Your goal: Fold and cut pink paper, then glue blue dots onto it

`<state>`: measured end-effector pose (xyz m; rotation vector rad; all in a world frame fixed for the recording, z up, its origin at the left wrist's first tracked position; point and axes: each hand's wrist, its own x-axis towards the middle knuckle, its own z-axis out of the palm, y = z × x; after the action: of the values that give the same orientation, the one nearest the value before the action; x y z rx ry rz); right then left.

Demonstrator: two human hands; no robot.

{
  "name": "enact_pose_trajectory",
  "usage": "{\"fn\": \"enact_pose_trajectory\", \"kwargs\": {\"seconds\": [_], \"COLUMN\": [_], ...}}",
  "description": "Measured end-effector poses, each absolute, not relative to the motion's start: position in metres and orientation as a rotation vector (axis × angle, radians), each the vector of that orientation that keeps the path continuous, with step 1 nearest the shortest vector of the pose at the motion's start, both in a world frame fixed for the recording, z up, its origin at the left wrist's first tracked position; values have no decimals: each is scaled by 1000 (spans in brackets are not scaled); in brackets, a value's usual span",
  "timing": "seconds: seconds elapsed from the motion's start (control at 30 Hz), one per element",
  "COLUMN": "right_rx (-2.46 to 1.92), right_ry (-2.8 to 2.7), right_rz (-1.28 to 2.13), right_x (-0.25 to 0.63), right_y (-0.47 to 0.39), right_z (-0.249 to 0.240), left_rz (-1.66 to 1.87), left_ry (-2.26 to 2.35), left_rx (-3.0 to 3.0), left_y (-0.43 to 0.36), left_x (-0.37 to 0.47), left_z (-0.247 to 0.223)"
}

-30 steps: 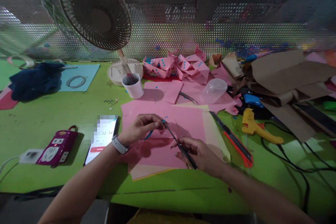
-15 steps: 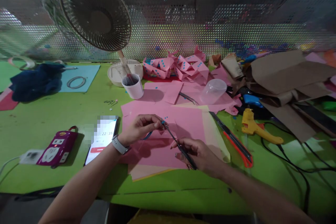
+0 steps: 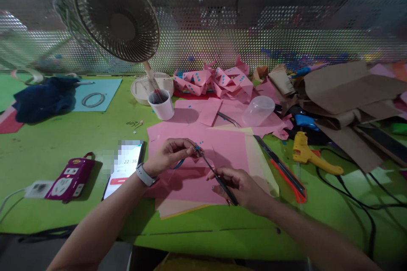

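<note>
My left hand (image 3: 178, 152), with a pale watch on its wrist, pinches a thin blue strip (image 3: 179, 164) that curls down below the fingers. My right hand (image 3: 238, 184) is closed around the dark handle of a pair of scissors (image 3: 219, 178). The slim blades point up and left and meet the blue piece at my left fingertips. Exactly how far the blades are apart is too small to tell. Beneath both hands lie pink paper sheets (image 3: 197, 188). A few tiny blue bits (image 3: 201, 142) show just beyond the left fingertips.
A phone (image 3: 124, 165) and purple power socket (image 3: 68, 180) lie left. A cutter knife (image 3: 282, 169) and yellow glue gun (image 3: 313, 154) are right. Behind stand a white cup (image 3: 164, 110), fan (image 3: 119, 19), clear plastic cup (image 3: 259, 110) and folded pink paper shapes (image 3: 229, 82).
Both hands stay almost where they were, with the scissors still at the blue strip. The phone's timer reading has advanced by one second.
</note>
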<state>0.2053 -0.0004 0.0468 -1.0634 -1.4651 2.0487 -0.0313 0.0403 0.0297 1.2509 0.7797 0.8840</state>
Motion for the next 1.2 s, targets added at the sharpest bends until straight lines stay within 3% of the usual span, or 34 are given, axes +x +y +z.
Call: {"fn": "enact_pose_trajectory", "kwargs": {"seconds": [1.2], "right_rx": [-1075], "right_ry": [-1487], "right_rz": [2014], "right_x": [206], "right_y": [1], "right_z": [45], "left_rz": [862], "left_ry": [827], "left_rx": [1221], "left_y": [41], "left_x": [-29], "left_z": [30]}}
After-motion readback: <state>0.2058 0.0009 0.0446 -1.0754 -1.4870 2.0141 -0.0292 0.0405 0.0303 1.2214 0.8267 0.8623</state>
